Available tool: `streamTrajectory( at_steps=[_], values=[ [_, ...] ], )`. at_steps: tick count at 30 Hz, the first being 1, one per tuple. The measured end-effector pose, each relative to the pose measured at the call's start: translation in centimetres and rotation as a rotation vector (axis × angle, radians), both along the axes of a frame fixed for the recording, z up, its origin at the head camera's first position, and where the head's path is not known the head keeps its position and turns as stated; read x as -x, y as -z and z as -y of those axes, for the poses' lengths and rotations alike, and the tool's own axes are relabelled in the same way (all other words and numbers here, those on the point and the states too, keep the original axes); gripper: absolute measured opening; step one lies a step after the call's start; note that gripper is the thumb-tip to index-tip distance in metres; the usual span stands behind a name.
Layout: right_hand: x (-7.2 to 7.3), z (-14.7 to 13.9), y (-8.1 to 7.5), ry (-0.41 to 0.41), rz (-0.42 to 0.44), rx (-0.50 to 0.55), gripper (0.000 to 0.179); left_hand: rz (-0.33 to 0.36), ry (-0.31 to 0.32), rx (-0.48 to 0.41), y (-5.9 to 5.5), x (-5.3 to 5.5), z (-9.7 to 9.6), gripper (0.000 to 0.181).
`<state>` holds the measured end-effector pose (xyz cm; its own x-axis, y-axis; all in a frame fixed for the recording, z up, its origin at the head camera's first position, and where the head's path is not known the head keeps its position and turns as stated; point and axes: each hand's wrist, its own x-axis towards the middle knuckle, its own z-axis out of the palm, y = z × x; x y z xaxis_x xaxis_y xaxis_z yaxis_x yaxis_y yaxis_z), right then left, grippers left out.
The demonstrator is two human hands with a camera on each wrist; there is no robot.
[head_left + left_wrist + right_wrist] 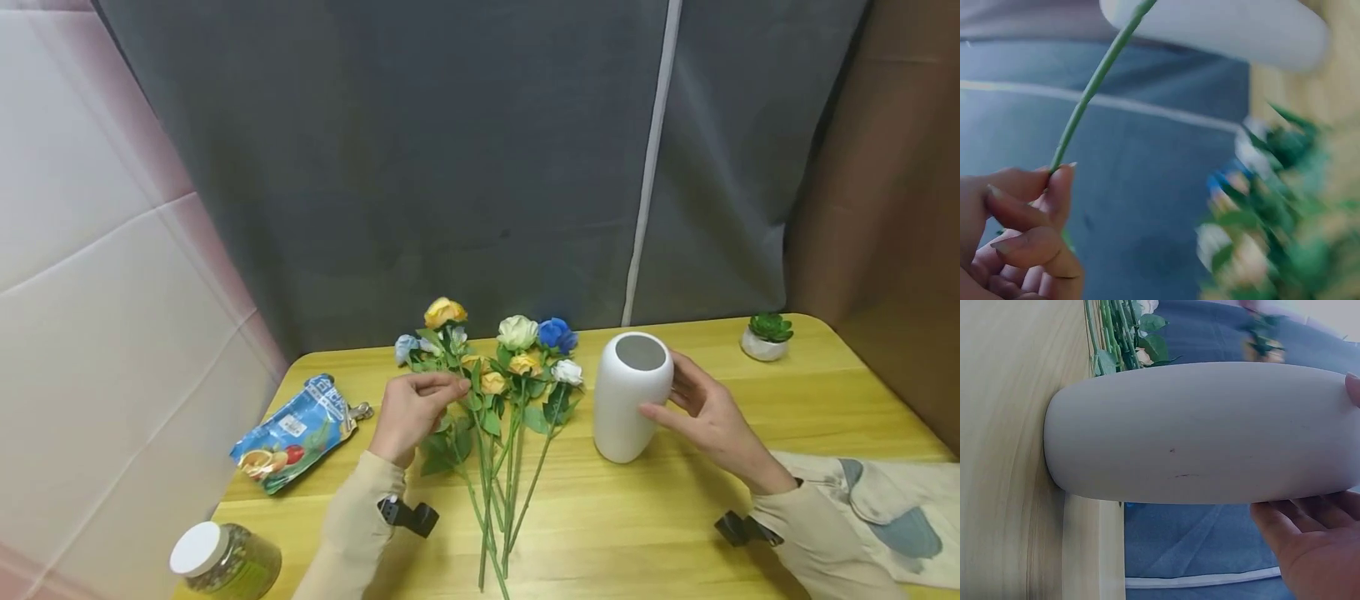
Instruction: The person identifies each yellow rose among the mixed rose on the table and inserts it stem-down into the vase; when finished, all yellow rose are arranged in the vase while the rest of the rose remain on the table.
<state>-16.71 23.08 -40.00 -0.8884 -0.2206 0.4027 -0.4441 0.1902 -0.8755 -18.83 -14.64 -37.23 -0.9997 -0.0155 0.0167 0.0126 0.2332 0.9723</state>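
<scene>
A white vase (621,408) stands upright on the table with its dark mouth facing up. My right hand (708,421) grips it from the right, thumb in front and fingers around the far side. The vase wall (1204,434) fills much of the right wrist view. Over the flower bunch, my left hand (420,410) pinches a thin green flower stem (1094,84) between thumb and fingertips, plain in the left wrist view. Which bloom belongs to that stem cannot be told. Beneath and beside this hand lie several artificial flowers, including a white rose (517,332) and a blue rose (557,335).
At the left lie a blue snack pouch (303,433) with a metal clip and a white-lidded jar (232,562). A small potted succulent (767,337) sits at the back right. Cloth (900,517) lies by the right forearm. A grey curtain (450,167) hangs behind the table.
</scene>
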Motion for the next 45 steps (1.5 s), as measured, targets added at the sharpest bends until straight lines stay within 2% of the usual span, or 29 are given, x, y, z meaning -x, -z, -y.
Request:
streamTrajectory(
  at_steps=[3, 6, 9, 11, 13, 16, 18, 22, 25, 29, 32, 35, 40, 42, 45],
  values=[
    [0.2, 0.4, 0.1, -0.005, -0.005, -0.009, 0.070, -0.119, -0.032, -0.112, -2.2, 0.6, -2.0, 0.024],
    [0.3, 0.8, 0.3, -0.011, 0.008, -0.020, 0.070, -0.314, -0.070, -0.291, -4.2, 1.6, -4.6, 0.022],
    [0.4, 1.2, 0.5, -0.019, 0.019, -0.026, 0.069, -0.477, -0.122, -0.457, -5.9, 3.0, -7.1, 0.020],
    [0.5, 1.4, 0.7, -0.025, 0.027, -0.024, 0.068, -0.532, -0.170, -0.513, -6.6, 3.7, -8.5, 0.019],
    [0.5, 1.5, 0.9, -0.031, 0.035, -0.026, 0.068, -0.549, -0.226, -0.525, -7.0, 4.2, -9.8, 0.018],
    [0.6, 1.7, 1.0, -0.033, 0.055, -0.029, 0.068, -0.571, -0.266, -0.477, -6.9, 4.7, -11.4, 0.018],
    [0.6, 1.8, 1.1, -0.032, 0.064, -0.034, 0.068, -0.581, -0.260, -0.417, -6.5, 4.9, -12.3, 0.018],
    [0.6, 2.0, 1.3, -0.027, 0.078, -0.051, 0.068, -0.576, -0.180, -0.280, -5.2, 4.7, -13.8, 0.019],
    [0.5, 2.2, 1.5, -0.027, 0.091, -0.069, 0.069, -0.530, -0.089, -0.169, -3.8, 4.3, -14.7, 0.018],
    [0.2, 2.3, 1.9, -0.035, 0.116, -0.080, 0.070, -0.468, 0.021, -0.070, -2.2, 3.6, -15.4, 0.018],
    [0.0, 2.4, 2.2, -0.035, 0.133, -0.083, 0.070, -0.461, 0.068, -0.026, -1.3, 2.9, -15.7, 0.016],
    [-0.4, 2.2, 2.5, -0.036, 0.140, -0.090, 0.069, -0.485, 0.092, 0.044, -0.7, 2.2, -15.9, 0.014],
    [-0.5, 2.2, 2.7, -0.046, 0.128, -0.096, 0.070, -0.560, 0.127, 0.177, -0.6, 1.9, -15.8, 0.014],
    [-0.4, 2.2, 2.6, -0.041, 0.119, -0.098, 0.070, -0.574, 0.173, 0.209, -0.9, 2.1, -15.5, 0.014],
    [-0.2, 2.3, 2.4, -0.034, 0.111, -0.110, 0.069, -0.550, 0.246, 0.234, -1.7, 2.3, -14.8, 0.012]
  ],
)
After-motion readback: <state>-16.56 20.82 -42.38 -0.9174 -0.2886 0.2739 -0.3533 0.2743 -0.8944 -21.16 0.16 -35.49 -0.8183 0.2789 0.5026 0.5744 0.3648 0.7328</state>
